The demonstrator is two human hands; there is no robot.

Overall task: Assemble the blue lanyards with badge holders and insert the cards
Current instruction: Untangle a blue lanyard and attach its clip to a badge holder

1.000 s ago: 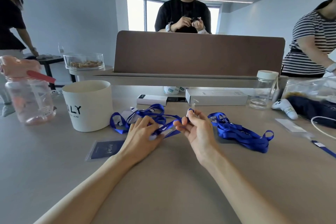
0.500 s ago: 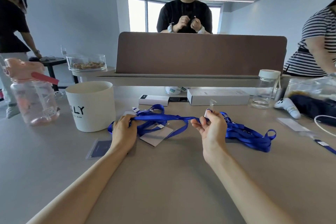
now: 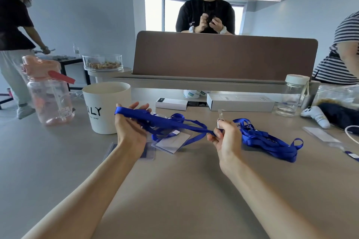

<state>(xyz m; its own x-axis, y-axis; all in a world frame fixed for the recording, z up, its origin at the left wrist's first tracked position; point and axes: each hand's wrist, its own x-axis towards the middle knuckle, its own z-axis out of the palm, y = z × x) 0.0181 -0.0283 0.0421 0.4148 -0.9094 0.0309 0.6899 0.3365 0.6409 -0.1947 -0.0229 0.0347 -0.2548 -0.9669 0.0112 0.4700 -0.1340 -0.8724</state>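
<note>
A blue lanyard (image 3: 165, 122) is stretched above the table between my two hands. My left hand (image 3: 130, 124) is raised with the strap's loop draped over its spread fingers. My right hand (image 3: 225, 136) pinches the clip end, and a small clear clip (image 3: 220, 115) sticks up above the fingers. Under the strap lies a clear badge holder with a white card (image 3: 172, 142). Another holder with a dark card (image 3: 147, 154) lies partly hidden behind my left wrist. A heap of blue lanyards (image 3: 270, 141) lies right of my right hand.
A white cup (image 3: 106, 106) and a pink water bottle (image 3: 48, 91) stand at the left. Two white boxes (image 3: 240, 102), a glass jar (image 3: 293, 95) and a brown divider (image 3: 223, 56) line the back. More clear holders (image 3: 322, 135) lie at the right. Three people stand around.
My left hand has lifted off the table and moved left with the strap's loop, pulling the lanyard taut. My right hand has stayed pinched on the clip end.
</note>
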